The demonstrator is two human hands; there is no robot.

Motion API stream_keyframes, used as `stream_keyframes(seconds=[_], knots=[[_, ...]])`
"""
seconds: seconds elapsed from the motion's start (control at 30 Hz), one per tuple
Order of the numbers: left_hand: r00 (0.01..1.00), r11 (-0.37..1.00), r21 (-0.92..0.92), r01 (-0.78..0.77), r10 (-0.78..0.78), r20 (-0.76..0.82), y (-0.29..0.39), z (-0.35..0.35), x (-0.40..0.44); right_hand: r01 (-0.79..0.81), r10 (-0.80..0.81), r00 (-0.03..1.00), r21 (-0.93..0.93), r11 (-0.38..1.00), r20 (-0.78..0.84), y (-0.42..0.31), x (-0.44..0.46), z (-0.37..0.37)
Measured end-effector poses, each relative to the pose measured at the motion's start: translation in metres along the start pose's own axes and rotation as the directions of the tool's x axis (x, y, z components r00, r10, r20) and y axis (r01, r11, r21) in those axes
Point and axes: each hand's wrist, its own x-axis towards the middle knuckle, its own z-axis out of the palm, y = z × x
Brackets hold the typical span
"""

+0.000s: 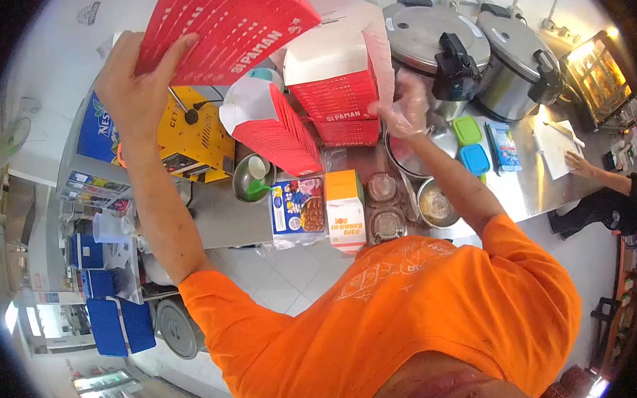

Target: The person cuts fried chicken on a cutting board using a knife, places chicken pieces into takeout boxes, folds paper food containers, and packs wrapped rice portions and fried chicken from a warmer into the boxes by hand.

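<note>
At the top left, my left hand (136, 79) grips a stack of red boxes (227, 31) marked "SI PAMAN", thumb on the near side. My right hand (405, 111), in a clear plastic glove, touches the right side of another stack of red boxes (334, 90) with white insides. Between my hands a third red stack (279, 129) leans at a tilt. Below the stacks lie a blue printed pack (297, 206), an orange and white box (345, 212) and clear plastic containers (384, 188). Whether my right fingers pinch the box edge is unclear.
Two large steel cookers (436, 34) stand behind my right hand. A metal bowl (437, 203) is beside my right forearm, near green and blue lids (473, 160). A yellow machine (193, 137) stands left. At far right, another person's hand (582, 164) rests by a white board (557, 150).
</note>
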Motion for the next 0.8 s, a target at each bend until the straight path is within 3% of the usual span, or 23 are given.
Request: stream_keyframes(seconds=[0.07,0.1,0.17,0.23,0.33,0.37,0.47,0.53,0.63,0.73,0.8], knots=[[1.000,1.000,0.011,0.022,-0.022,0.017,0.002,-0.002,-0.003,-0.399,0.289,0.900,0.351,0.847,0.325,0.045,-0.029,0.008],[1.000,1.000,0.006,0.016,-0.016,0.010,-0.001,-0.001,-0.002,-0.534,0.351,0.803,0.319,0.783,0.481,0.051,-0.031,0.003],[1.000,1.000,0.006,0.026,-0.026,0.010,-0.007,0.001,-0.004,-0.660,0.491,0.672,0.148,0.736,0.554,0.072,-0.024,-0.006],[0.998,0.998,0.025,0.064,-0.064,-0.001,-0.016,0.002,-0.008,-0.657,0.635,0.671,-0.089,0.748,0.383,0.139,0.000,-0.001],[0.993,0.990,0.076,0.116,-0.115,-0.013,-0.021,0.001,-0.015,-0.816,0.813,0.575,-0.006,0.578,0.097,0.167,0.031,0.012],[0.988,0.985,0.085,0.152,-0.153,0.013,-0.024,0.000,-0.015,-0.573,0.573,0.819,-0.056,0.818,-0.023,0.161,0.020,0.026],[0.968,0.968,0.105,0.229,-0.238,0.085,-0.035,0.002,-0.022,-0.920,0.925,0.369,-0.111,0.377,0.085,0.120,0.028,0.037],[0.967,0.968,0.111,0.226,-0.237,0.095,-0.049,0.008,-0.028,-0.861,0.898,0.439,-0.292,0.417,-0.013,0.131,0.030,0.043],[0.966,0.967,0.102,0.235,-0.244,0.089,-0.062,0.016,-0.038,-0.942,0.935,0.334,0.049,0.331,0.119,0.179,0.000,0.059],[0.952,0.956,0.105,0.274,-0.285,0.110,-0.062,0.022,-0.044,-0.843,0.813,0.493,0.403,0.358,0.309,0.188,-0.005,0.051],[0.947,0.952,0.061,0.301,-0.306,0.096,-0.073,0.027,-0.052,-0.893,0.825,0.433,0.297,0.337,0.365,0.189,0.009,0.047]])
